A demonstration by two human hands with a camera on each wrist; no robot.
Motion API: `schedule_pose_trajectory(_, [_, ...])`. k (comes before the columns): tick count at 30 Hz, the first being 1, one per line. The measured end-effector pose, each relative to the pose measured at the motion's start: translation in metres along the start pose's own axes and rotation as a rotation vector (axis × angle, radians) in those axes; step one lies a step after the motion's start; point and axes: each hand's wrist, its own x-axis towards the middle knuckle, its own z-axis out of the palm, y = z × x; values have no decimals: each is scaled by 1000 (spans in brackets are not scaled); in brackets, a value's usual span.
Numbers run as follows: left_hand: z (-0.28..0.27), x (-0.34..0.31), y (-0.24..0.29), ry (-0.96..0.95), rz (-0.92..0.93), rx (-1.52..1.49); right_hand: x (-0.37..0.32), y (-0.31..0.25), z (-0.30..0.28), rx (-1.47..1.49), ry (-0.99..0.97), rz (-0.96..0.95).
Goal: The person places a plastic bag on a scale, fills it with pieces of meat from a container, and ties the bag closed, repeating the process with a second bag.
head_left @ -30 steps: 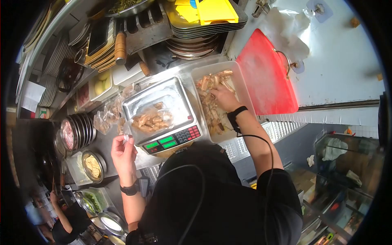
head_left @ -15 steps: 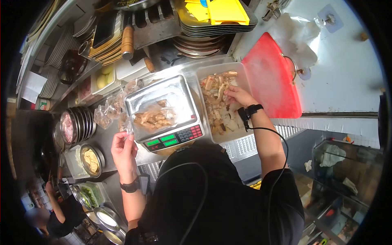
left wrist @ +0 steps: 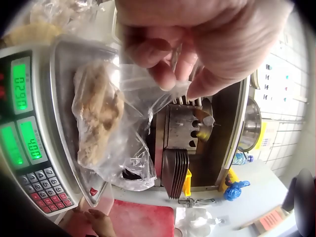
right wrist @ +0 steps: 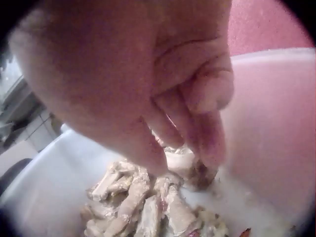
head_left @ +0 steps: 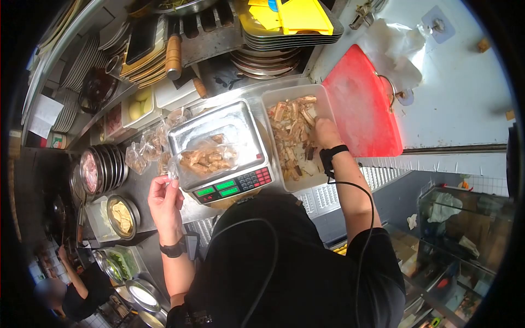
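Note:
My left hand (head_left: 165, 206) pinches the mouth of a clear plastic bag (left wrist: 131, 163) between thumb and fingertips. Pieces of cooked, bony-looking meat (head_left: 205, 160) fill the bag, which lies on the metal pan (head_left: 235, 123) of a digital scale; green digits (left wrist: 34, 138) glow on its display. My right hand (head_left: 328, 134) reaches down inside a translucent plastic tub (head_left: 268, 98) to the right of the scale. Its curled fingers hold a piece of meat (right wrist: 185, 169) in the right wrist view, near the tub's wall. More bony meat pieces (right wrist: 133, 197) lie loose below.
Filled small bags (head_left: 147, 147) sit left of the scale. A red cutting board (head_left: 361, 104) adjoins the tub. Behind stand stacked trays (head_left: 295, 37) and a knife with a wooden handle (head_left: 173, 57). Metal bowls (head_left: 123, 216) are at the left; another person (head_left: 82, 290) stands lower left.
My right hand has moved from the meat pile in the middle of the tub toward its right wall. My left hand keeps its pinch on the bag.

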Motion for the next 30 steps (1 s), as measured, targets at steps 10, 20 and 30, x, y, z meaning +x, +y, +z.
schedule_pose_trajectory(10, [-8,-1,-6,-15,8,-12,18,8,45,201,202,86])
schedule_pose_trajectory(20, [-1,-1,-10,-53,18,-5,-81,-69,-106,1545,-276,-181])
schedule_pose_trajectory(30, [-5,0,-3,-27,134,-113,-125,-243,-110,256,240,-1051])
